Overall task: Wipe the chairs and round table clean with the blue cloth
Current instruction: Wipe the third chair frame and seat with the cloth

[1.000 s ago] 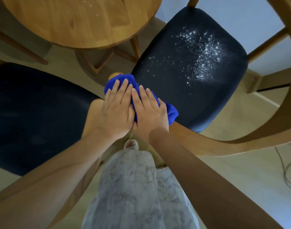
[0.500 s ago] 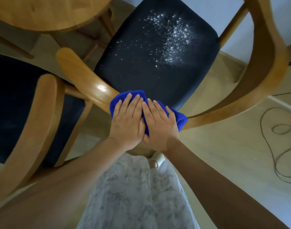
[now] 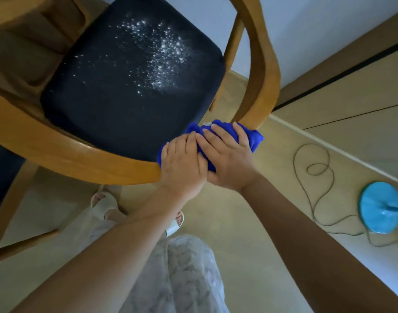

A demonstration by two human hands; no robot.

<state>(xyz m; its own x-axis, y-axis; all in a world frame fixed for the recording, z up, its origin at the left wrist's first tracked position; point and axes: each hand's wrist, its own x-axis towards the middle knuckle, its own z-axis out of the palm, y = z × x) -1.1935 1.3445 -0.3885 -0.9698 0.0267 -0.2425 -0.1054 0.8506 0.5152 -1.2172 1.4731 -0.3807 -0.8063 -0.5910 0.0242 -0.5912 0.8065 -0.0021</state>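
A wooden chair with a curved backrest rail [image 3: 80,159] and a dark navy seat [image 3: 116,105] stands below me. White specks [image 3: 162,57] are scattered over the far part of the seat. The blue cloth [image 3: 256,137] is wrapped over the rail at its right bend. My left hand [image 3: 182,164] and my right hand [image 3: 227,154] lie side by side on the cloth, fingers curled over it and the rail. The round table's edge [image 3: 6,16] shows at the top left.
A second chair's dark seat [image 3: 1,175] sits at the left edge. On the floor to the right lie a loose cord [image 3: 313,168] and a round light-blue base [image 3: 380,206]. My feet in white sandals [image 3: 103,204] stand just behind the rail.
Both hands have slid the cloth along the backrest rail from its left end to its right bend. The view has swung right, so the table is nearly out of frame.
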